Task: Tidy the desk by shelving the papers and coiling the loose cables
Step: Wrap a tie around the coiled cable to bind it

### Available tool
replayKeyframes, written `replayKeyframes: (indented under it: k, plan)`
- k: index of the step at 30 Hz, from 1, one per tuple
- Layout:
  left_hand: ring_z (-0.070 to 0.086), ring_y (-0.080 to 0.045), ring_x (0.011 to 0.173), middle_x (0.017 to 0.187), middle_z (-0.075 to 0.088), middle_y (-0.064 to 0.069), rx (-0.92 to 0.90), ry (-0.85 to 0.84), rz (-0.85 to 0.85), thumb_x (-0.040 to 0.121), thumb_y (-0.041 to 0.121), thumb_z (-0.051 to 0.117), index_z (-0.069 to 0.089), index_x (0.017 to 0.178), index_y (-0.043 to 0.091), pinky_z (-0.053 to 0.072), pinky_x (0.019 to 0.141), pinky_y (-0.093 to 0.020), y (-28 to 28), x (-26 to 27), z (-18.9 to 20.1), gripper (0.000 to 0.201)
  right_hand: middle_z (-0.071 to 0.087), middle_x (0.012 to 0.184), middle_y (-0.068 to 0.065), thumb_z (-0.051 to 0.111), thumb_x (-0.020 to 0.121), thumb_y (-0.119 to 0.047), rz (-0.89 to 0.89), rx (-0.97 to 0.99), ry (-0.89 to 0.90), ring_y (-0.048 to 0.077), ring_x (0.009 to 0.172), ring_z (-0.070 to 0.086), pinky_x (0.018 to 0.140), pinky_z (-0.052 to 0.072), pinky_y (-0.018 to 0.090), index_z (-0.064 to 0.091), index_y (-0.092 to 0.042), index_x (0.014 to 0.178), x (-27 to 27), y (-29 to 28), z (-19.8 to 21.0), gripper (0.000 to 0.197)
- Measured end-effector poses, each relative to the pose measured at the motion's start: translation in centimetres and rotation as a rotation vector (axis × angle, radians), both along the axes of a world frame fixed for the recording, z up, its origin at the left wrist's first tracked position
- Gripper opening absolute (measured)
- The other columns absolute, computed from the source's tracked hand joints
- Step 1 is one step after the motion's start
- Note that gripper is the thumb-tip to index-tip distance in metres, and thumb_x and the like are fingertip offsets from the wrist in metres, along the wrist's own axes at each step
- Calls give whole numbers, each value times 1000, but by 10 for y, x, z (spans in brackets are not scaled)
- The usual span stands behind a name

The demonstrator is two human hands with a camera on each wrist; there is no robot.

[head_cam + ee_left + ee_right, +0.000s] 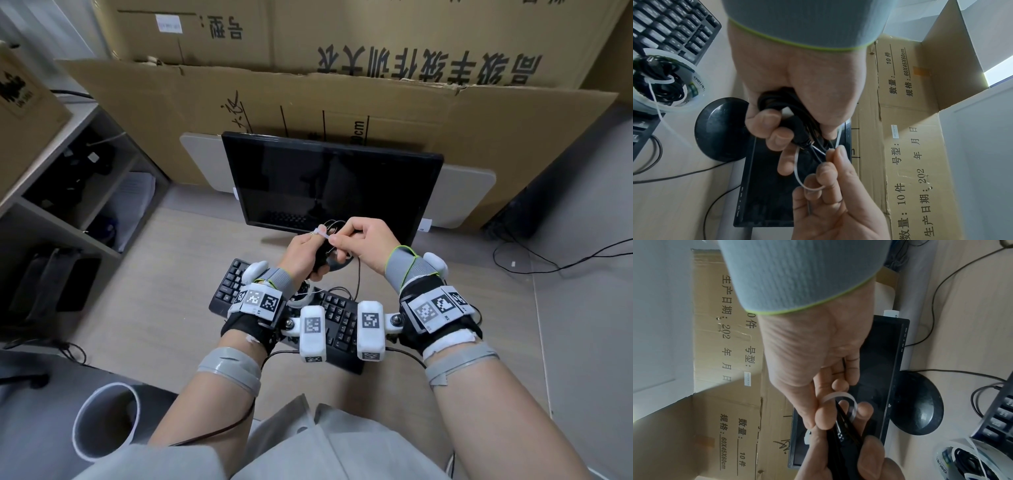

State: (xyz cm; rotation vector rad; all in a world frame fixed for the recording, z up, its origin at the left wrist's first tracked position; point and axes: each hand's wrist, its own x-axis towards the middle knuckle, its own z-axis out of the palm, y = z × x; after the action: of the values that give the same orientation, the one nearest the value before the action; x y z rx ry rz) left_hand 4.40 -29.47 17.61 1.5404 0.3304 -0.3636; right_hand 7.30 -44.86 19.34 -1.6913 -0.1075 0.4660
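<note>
My left hand (317, 251) grips a coiled bundle of black cable (322, 262) in front of the monitor, above the keyboard. In the left wrist view the cable (781, 100) sits in the curled left hand (791, 129), a plug sticking out. A white zip tie (796, 168) loops round the bundle, and my right hand (337, 238) pinches it. The right wrist view shows the right hand (819, 421) pinching beside the zip tie (852, 402) loop and the cable (842, 431). White papers (135, 197) lie in the left shelf.
A black monitor (329, 185) stands behind the hands, its round base (719, 129) on the desk. The keyboard (339, 318) lies below my wrists. A clear tub (684, 91) holds a tied cable coil. Loose black cable (548, 263) trails at right. Cardboard boxes (376, 102) line the back.
</note>
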Motion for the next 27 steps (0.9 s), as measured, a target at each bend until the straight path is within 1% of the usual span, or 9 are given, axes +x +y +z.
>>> replayKeyframes:
  k: [5, 7, 10, 14, 18, 22, 27]
  plan:
    - [44, -18, 48, 65, 61, -5, 14, 2, 3, 103, 47, 39, 62, 82, 11, 25, 44, -21, 0, 1, -3, 48, 69, 65, 13, 73, 86, -14, 7, 18, -2, 21, 63, 59, 67, 49, 22, 62, -5, 79, 0, -1, -2, 16]
    - [44, -17, 48, 62, 62, -3, 10, 2, -3, 103, 47, 39, 62, 81, 11, 25, 44, -21, 1, 1, -3, 48, 69, 64, 12, 74, 86, -15, 8, 18, -1, 20, 63, 60, 67, 49, 23, 62, -7, 78, -1, -1, -3, 16]
    - [44, -16, 46, 59, 60, -1, 7, -4, -13, 103, 47, 38, 61, 80, 11, 24, 44, -22, 0, 0, -2, 49, 70, 63, 9, 73, 86, -15, 12, 19, -2, 19, 62, 61, 67, 49, 22, 63, -6, 79, -2, -3, -4, 15]
    - [44, -18, 47, 66, 60, -6, 6, -9, -17, 103, 47, 40, 61, 76, 12, 25, 44, -21, 1, 1, -5, 48, 70, 62, 8, 73, 86, -15, 17, 25, -11, 17, 60, 61, 65, 50, 20, 63, -3, 81, -3, -3, -3, 16]
    - [44, -18, 47, 68, 60, -8, 5, -12, -26, 102, 48, 40, 60, 78, 11, 25, 45, -22, 1, 0, -7, 49, 70, 61, 6, 73, 86, -15, 21, 21, -19, 12, 57, 61, 64, 50, 17, 63, -4, 81, -3, -4, -2, 16]
    - [44, -17, 46, 75, 59, -14, -1, -9, -20, 102, 50, 39, 60, 79, 13, 25, 44, -21, 2, 1, -7, 48, 70, 62, 7, 73, 86, -14, 28, 29, -16, 14, 59, 62, 64, 51, 18, 63, -5, 81, -4, -4, -2, 15]
    - [43, -18, 47, 72, 61, -11, -5, -2, -15, 102, 47, 41, 61, 79, 14, 25, 44, -21, 2, -1, -6, 45, 70, 64, 9, 73, 87, -14, 14, 33, -15, 18, 62, 62, 66, 52, 18, 64, -1, 84, -6, -5, -1, 17]
